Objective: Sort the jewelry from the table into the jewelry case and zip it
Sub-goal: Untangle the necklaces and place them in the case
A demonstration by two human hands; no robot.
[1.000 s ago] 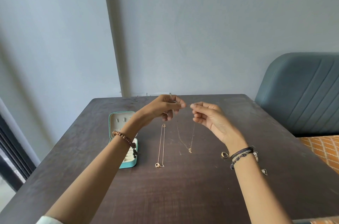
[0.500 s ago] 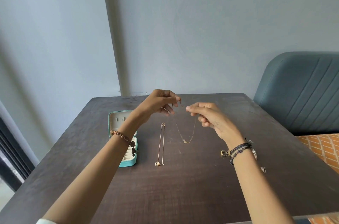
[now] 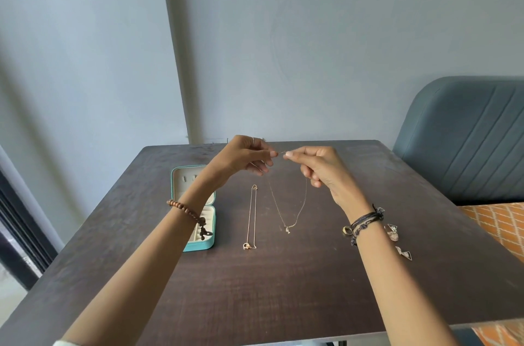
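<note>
A dark brown tabletop (image 3: 283, 289) with a matt, faintly streaked wood-grain finish. A thin, shiny gold-coloured metal chain necklace (image 3: 297, 209) hangs from two hands; a second fine metal chain (image 3: 253, 218) lies flat. The small jewelry case (image 3: 208, 243) has a smooth teal, leather-like outside and a pale cream soft-looking lining. A gold metal ring (image 3: 346, 230) and glittery metal earrings (image 3: 392, 233) gleam. One wrist wears matt brown wooden beads (image 3: 184, 208), the other dark cord bracelets (image 3: 365, 221). A chair (image 3: 467, 141) in smooth blue-grey ribbed upholstery.
</note>
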